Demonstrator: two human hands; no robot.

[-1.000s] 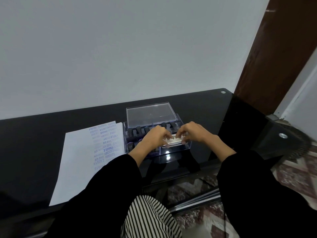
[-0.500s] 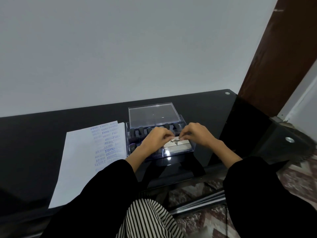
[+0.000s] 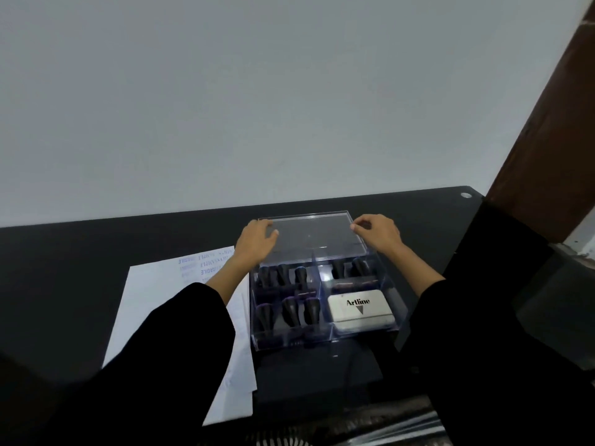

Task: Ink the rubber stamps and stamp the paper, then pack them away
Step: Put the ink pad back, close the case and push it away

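- Head view: a clear box (image 3: 325,317) sits near the desk's (image 3: 96,249) front edge, just right of the paper (image 3: 154,304).
- Black stamps (image 3: 291,312) fill its left compartments; the ink pad (image 3: 360,309) lies front right.
- The left hand (image 3: 257,241) and right hand (image 3: 378,233) grasp the lid (image 3: 314,235) by its far corners, fingers curled.
- The lid seems raised behind the box, though that is hard to judge.

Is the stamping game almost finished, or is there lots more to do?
Almost finished. The white paper sheet already carries blue stamped words. The black-handled rubber stamps and the white Artline ink pad sit in the clear plastic box. The left hand and right hand are on the clear lid behind the box. Only putting that lid on remains.
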